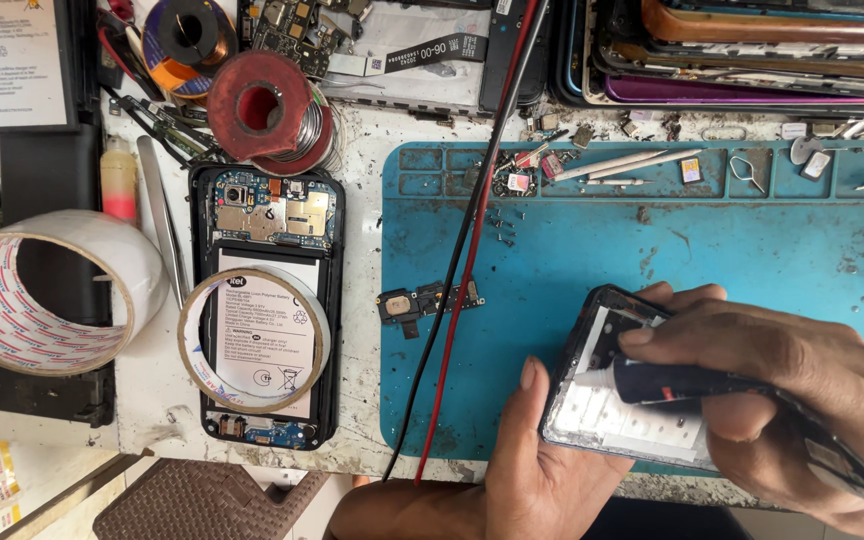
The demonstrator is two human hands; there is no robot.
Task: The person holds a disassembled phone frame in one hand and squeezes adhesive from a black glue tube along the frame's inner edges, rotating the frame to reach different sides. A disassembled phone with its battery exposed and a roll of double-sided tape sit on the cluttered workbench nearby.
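My left hand (pixel 542 470) holds a black phone frame (pixel 612 400) from below, tilted over the near edge of the blue work mat (pixel 752 250). The frame's inner white surface faces up. My right hand (pixel 782 370) grips a dark tube (pixel 682 380) with a white nozzle, its tip touching the inside left part of the frame. My right fingers rest over the frame's upper edge.
An opened phone (pixel 267 310) with exposed board and battery lies left of the mat, a clear tape roll (pixel 252 340) on it. A large tape roll (pixel 47 290), solder spools (pixel 257 105), red and black wires (pixel 462 270), a small board part (pixel 422 300), screws and stacked phone frames (pixel 752 50) surround the mat.
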